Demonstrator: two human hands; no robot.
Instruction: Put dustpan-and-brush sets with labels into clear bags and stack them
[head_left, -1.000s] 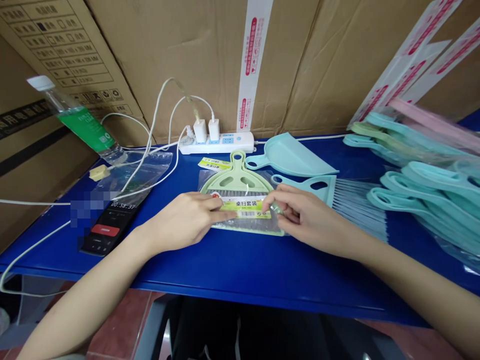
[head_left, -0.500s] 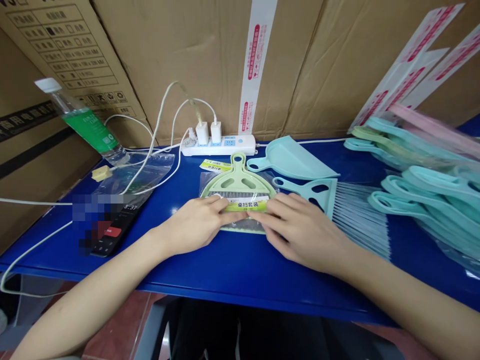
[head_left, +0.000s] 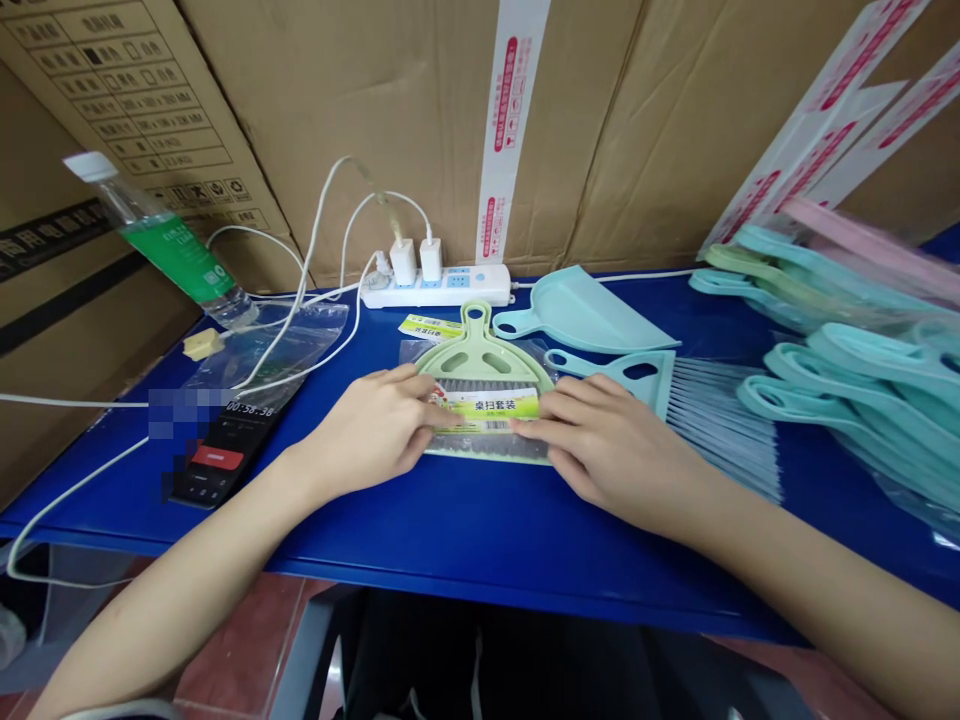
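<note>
A green dustpan-and-brush set (head_left: 474, 350) lies flat in a clear plastic bag in front of me, handle pointing away. A yellow-and-white paper label (head_left: 495, 403) runs across it over the grey bristles. My left hand (head_left: 382, 425) rests at the label's left end, index finger stretched along its lower edge and the other fingers bent. At the right end, my right hand (head_left: 600, 435) touches the label with an outstretched index finger, thumb apart. Neither hand is wrapped round anything. Another label (head_left: 429, 327) lies behind the set, partly covered.
A blue dustpan (head_left: 592, 315) and blue brush (head_left: 720, 425) lie right of the set. More bagged sets (head_left: 862, 390) are piled far right. Behind stand a power strip (head_left: 457, 287) and cardboard boxes (head_left: 405, 100). Leftward are a tilted bottle (head_left: 180, 258), cables and a phone (head_left: 225, 450).
My hands have moved apart along the label, the left one leftward and the right one slightly rightward. More of the label, including its barcode, now shows between them.
</note>
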